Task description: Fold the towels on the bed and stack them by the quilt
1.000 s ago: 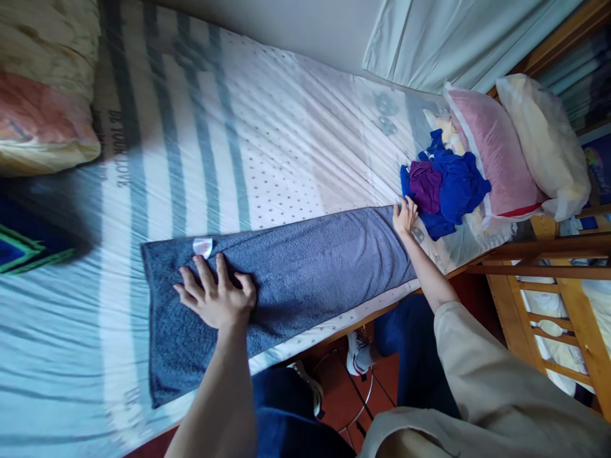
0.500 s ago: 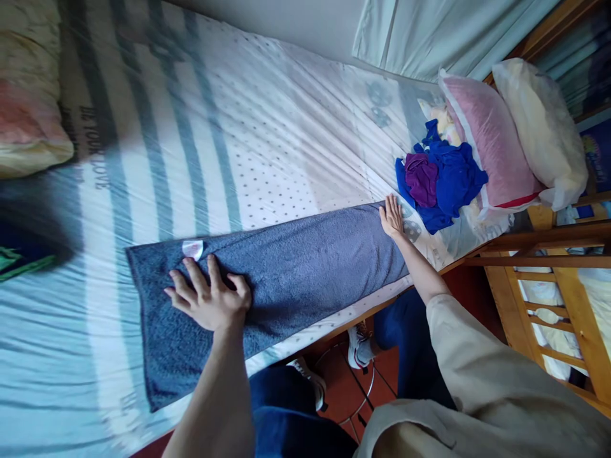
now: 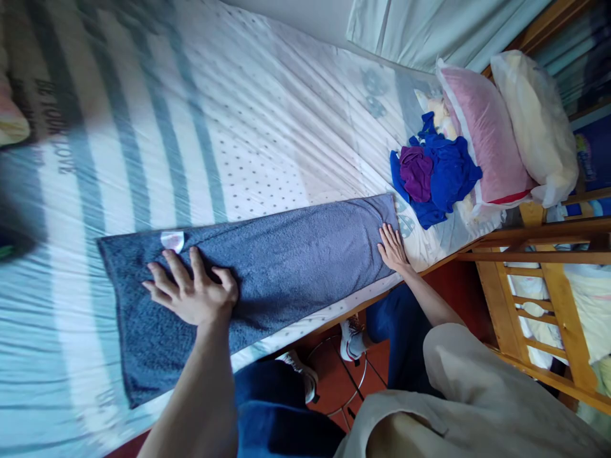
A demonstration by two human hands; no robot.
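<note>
A long grey-blue towel (image 3: 286,267) lies folded lengthwise along the near edge of the bed (image 3: 200,140), with a small white label (image 3: 172,240) near its left end. My left hand (image 3: 188,289) rests flat on the left part of the towel, fingers spread. At the towel's right end, my right hand (image 3: 394,248) lies flat with fingers stretched out, close to the near corner.
A heap of blue and purple clothes (image 3: 432,175) sits just beyond the towel's right end, against a pink pillow (image 3: 482,137) and a cream pillow (image 3: 534,124). A wooden bed frame (image 3: 534,267) stands at right. My legs and shoes (image 3: 351,337) are below the bed edge.
My right hand slid from the towel's far right corner down toward the near corner, flattening the cloth. The left hand stayed pressed in place; the view shifted left.
</note>
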